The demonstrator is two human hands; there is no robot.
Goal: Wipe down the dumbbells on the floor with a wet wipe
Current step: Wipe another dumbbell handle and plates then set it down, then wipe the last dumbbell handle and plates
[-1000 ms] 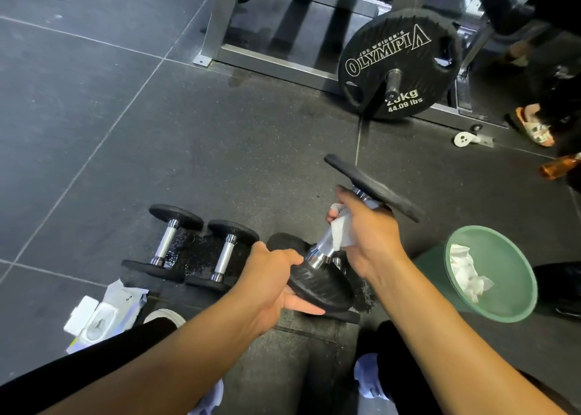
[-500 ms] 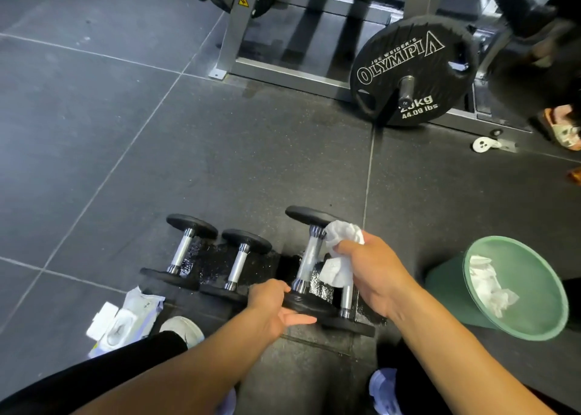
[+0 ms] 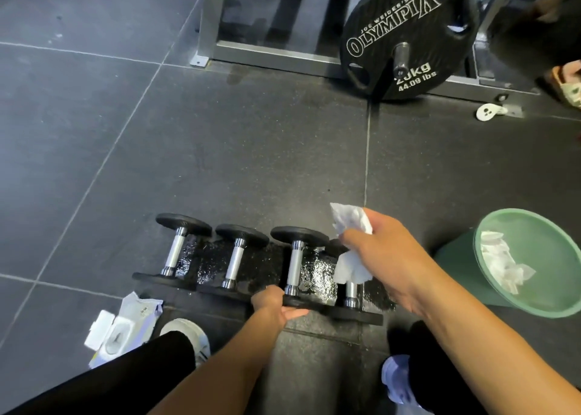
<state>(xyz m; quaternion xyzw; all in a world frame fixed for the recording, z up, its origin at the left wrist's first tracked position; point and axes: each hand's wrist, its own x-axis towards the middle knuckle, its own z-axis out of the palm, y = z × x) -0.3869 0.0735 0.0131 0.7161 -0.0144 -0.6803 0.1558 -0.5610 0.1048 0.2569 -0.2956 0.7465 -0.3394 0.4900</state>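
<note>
Several black dumbbells with chrome handles lie side by side on the wet dark floor. The leftmost dumbbell [image 3: 176,251] and the second dumbbell [image 3: 234,262] lie untouched. My left hand [image 3: 275,304] grips the near plate of the third dumbbell [image 3: 295,265]. My right hand [image 3: 383,257] holds a crumpled white wet wipe [image 3: 350,245] above the fourth dumbbell [image 3: 350,292], whose far end it hides.
A green waste bin [image 3: 490,276] with used wipes stands at the right. A wet wipe packet [image 3: 122,331] lies at the lower left beside my shoe. A grey rack frame [image 3: 251,53] and a 20 kg Olympia plate [image 3: 405,34] stand behind. Another person's foot shows at the far right.
The lifted dumbbell has come down and now lies on the floor in the row. My right hand has come off its handle and risen with the wipe, towards the right.
</note>
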